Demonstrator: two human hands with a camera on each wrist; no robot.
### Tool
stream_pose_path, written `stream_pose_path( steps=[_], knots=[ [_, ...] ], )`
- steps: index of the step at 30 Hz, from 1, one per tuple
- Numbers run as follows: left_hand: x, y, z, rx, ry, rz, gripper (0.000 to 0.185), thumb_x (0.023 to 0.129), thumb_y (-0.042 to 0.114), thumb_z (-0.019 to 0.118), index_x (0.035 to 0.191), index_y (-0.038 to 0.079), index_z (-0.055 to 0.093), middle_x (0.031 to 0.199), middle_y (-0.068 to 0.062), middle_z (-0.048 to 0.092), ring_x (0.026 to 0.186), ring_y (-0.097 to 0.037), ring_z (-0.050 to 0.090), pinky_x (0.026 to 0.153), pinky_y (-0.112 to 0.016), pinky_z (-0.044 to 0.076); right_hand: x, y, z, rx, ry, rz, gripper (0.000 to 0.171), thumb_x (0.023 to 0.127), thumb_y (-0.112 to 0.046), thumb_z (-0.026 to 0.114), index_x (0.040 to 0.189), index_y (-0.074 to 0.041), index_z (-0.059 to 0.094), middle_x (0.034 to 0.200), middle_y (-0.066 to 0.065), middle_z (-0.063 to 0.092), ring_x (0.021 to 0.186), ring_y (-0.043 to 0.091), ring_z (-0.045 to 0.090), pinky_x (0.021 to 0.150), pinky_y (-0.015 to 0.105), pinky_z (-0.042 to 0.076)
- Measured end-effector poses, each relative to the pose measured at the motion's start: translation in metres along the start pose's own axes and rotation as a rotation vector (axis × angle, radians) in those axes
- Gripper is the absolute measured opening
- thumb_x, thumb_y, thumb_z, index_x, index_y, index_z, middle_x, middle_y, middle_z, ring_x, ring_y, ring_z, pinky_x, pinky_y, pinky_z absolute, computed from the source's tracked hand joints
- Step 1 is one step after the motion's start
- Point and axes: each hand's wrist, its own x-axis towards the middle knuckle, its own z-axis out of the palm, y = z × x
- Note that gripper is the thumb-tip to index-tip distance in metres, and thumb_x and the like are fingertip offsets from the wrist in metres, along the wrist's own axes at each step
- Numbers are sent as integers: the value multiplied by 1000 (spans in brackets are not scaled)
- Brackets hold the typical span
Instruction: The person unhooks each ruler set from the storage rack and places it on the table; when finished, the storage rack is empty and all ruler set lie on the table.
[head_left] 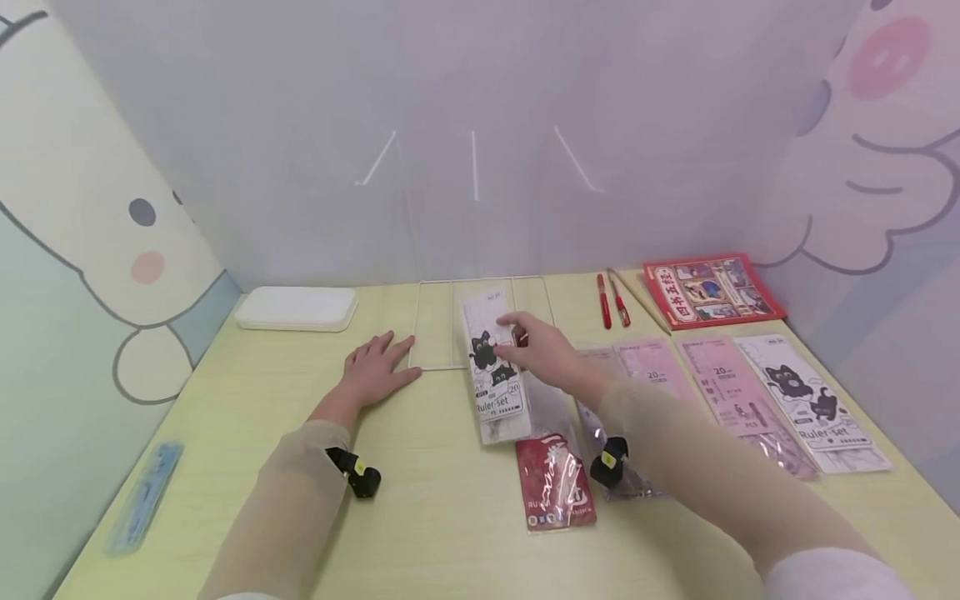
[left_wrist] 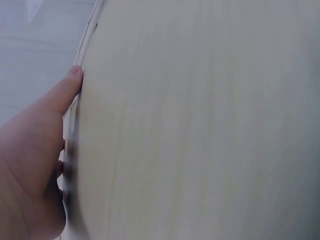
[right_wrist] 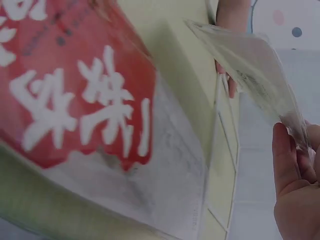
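My right hand (head_left: 543, 350) pinches the right edge of a white ruler set pack (head_left: 498, 408) with black cats on it. In the right wrist view the thumb and fingers grip the edge of this clear-sleeved pack (right_wrist: 250, 65), which stands tilted up. Behind and under it is a white wire rack (head_left: 415, 317) by the back wall. My left hand (head_left: 371, 371) rests palm down on the table, fingers spread, fingertips right at the rack's left side. Just below the ruler set pack lies a red packet in a clear sleeve (head_left: 555, 483).
Pink packs (head_left: 723, 375) and a second ruler set pack (head_left: 806, 392) lie at the right. Behind them are red pens (head_left: 603, 302), a thin stick (head_left: 641, 300) and a red book (head_left: 712, 290). A white case (head_left: 296, 308) and a blue packet (head_left: 146, 496) lie at the left.
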Motion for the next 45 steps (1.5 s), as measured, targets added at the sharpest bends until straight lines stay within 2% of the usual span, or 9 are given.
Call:
stream_pose_path(
  steps=[6, 10, 16, 21, 24, 28, 32, 36, 45],
  knots=[
    [-3, 0, -4, -3, -16, -6, 71, 91, 59, 46, 149, 21, 29, 153, -21, 15, 134, -50, 13, 100, -67, 11, -17, 7, 18, 56, -92, 46, 53, 83, -22, 73, 129, -11, 52, 95, 6, 55, 72, 18, 63, 64, 33, 53],
    [-2, -1, -5, 1, -30, -7, 72, 91, 59, 45, 149, 21, 28, 153, -21, 14, 134, -50, 13, 101, -67, 11, -28, 4, 30, -40, -157, 69, 53, 80, -25, 76, 126, -10, 55, 91, 3, 56, 70, 15, 61, 60, 29, 51],
    [4, -2, -8, 43, -27, 3, 71, 90, 59, 45, 149, 22, 29, 152, -21, 17, 133, -50, 18, 101, -67, 13, -43, -4, 45, -81, -274, 120, 55, 77, -18, 76, 125, -2, 53, 80, 4, 60, 57, 17, 63, 52, 30, 52],
    [4, -2, -10, 63, -38, 15, 71, 90, 58, 46, 148, 21, 29, 151, -22, 19, 131, -52, 20, 100, -69, 15, -51, -4, 55, -176, -334, 76, 57, 75, -19, 76, 124, -1, 52, 72, -2, 60, 54, 14, 60, 51, 28, 49],
    [3, -1, -11, 67, -36, 21, 70, 91, 57, 46, 148, 21, 30, 151, -23, 19, 131, -52, 21, 100, -69, 15, -52, -4, 58, -240, -327, 41, 61, 76, -28, 77, 125, -3, 51, 71, -2, 61, 57, 13, 60, 56, 29, 50],
    [4, 1, -12, 68, -26, 22, 70, 91, 58, 46, 148, 22, 30, 151, -22, 20, 131, -51, 21, 100, -68, 16, -50, -3, 62, -357, -277, -58, 67, 74, -39, 77, 124, -4, 52, 88, 3, 64, 77, 16, 62, 74, 33, 51],
    [4, 0, -12, 65, -36, 33, 71, 91, 59, 45, 149, 22, 29, 151, -22, 18, 132, -51, 20, 101, -68, 15, -50, -1, 64, -444, -273, -142, 62, 72, -38, 79, 119, -5, 58, 103, 7, 63, 94, 20, 60, 87, 35, 47],
    [2, -2, -13, 75, -36, 48, 69, 92, 57, 45, 149, 21, 29, 151, -22, 20, 132, -50, 21, 101, -68, 14, -50, 1, 63, -464, -307, -154, 62, 72, -39, 79, 122, -9, 59, 105, 5, 64, 92, 16, 60, 89, 34, 46],
    [0, -3, -24, 16, -50, 39, 68, 92, 54, 46, 148, 20, 29, 150, -21, 24, 132, -49, 22, 102, -67, 14, -49, 1, 56, -394, -365, -109, 65, 73, -38, 79, 127, -13, 55, 82, -7, 63, 71, 5, 58, 70, 25, 48]
  ],
)
